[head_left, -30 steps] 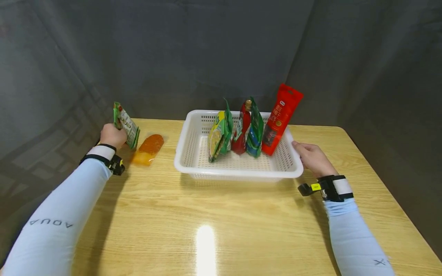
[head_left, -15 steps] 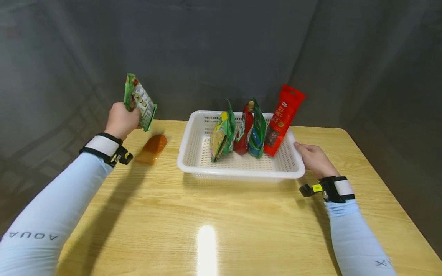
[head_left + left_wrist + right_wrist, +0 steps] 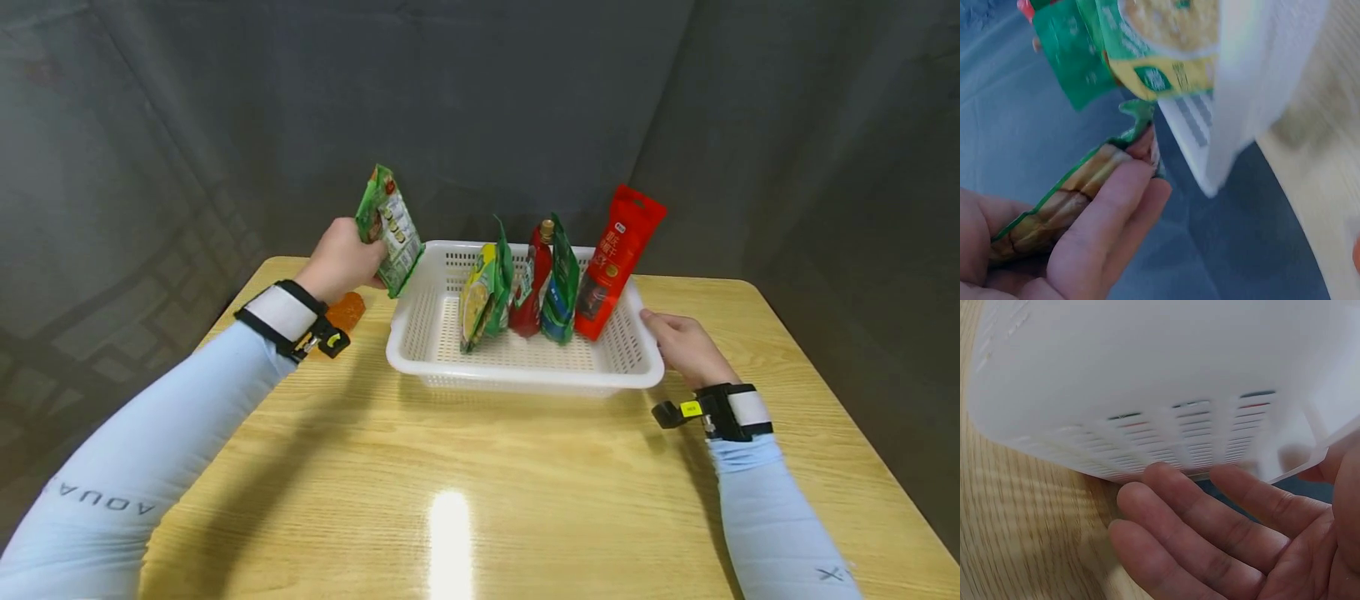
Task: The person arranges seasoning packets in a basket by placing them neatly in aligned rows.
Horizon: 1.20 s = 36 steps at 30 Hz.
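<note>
My left hand (image 3: 345, 260) grips a green snack packet (image 3: 402, 239), held tilted above the left rim of the white plastic basket (image 3: 517, 377). The left wrist view shows the fingers and thumb wrapped about the packet (image 3: 1063, 206), close to the basket's edge. At the basket's right end, my right hand (image 3: 688, 348) holds the rim. Seen from the right wrist, its fingers (image 3: 1191, 512) lie along the slotted outer wall and the thumb is at the rim. Inside stand a yellow-and-green pouch (image 3: 477, 307), a red capped pouch (image 3: 529, 292), a green pouch (image 3: 557, 307) and a long red packet (image 3: 617, 242).
An orange, clear-wrapped packet (image 3: 348, 312) lies on the wooden table (image 3: 525, 475) left of the basket, partly hidden by the left hand and wrist. A dark cloth (image 3: 480, 108) hangs behind the table.
My left hand has lifted the green snack packet from the table's left side and carried it rightward to the basket's left rim. My right hand stays at the basket.
</note>
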Each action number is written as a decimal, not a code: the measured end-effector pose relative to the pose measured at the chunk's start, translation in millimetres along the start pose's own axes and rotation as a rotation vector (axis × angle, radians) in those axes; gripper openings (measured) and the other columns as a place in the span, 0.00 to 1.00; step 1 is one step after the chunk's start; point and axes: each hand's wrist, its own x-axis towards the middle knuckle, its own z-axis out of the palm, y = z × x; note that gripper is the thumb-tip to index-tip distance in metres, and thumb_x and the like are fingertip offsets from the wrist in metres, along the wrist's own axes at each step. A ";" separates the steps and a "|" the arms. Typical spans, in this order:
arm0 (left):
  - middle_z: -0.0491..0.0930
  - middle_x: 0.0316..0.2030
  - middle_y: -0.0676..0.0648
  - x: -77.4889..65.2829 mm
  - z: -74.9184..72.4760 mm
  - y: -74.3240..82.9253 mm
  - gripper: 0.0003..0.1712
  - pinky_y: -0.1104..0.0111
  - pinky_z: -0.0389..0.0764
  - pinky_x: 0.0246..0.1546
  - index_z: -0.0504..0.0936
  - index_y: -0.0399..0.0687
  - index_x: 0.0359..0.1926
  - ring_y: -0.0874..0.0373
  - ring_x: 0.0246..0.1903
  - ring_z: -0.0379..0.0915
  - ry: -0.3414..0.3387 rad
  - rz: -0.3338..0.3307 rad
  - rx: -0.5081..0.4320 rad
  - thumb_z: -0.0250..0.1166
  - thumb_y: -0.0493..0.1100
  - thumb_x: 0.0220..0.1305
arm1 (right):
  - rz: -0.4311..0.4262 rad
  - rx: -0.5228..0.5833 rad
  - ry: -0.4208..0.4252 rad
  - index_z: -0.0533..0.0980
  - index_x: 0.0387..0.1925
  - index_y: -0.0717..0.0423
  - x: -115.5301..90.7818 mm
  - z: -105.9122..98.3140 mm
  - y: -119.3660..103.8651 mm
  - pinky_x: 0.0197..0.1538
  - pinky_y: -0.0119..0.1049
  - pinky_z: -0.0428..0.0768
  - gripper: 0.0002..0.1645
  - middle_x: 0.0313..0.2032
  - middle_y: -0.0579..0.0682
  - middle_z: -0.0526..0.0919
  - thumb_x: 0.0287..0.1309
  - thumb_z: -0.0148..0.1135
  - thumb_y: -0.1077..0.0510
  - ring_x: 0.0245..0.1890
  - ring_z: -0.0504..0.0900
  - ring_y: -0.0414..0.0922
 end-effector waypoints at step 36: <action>0.66 0.20 0.49 38.5 78.9 6.8 0.18 0.63 0.80 0.27 0.74 0.31 0.53 0.59 0.12 0.70 -0.349 -0.082 0.299 0.53 0.43 0.75 | -0.036 0.010 0.013 0.60 0.71 0.67 0.7 3.2 -4.3 0.46 0.43 0.82 0.47 0.59 0.69 0.74 0.72 0.40 0.32 0.47 0.81 0.54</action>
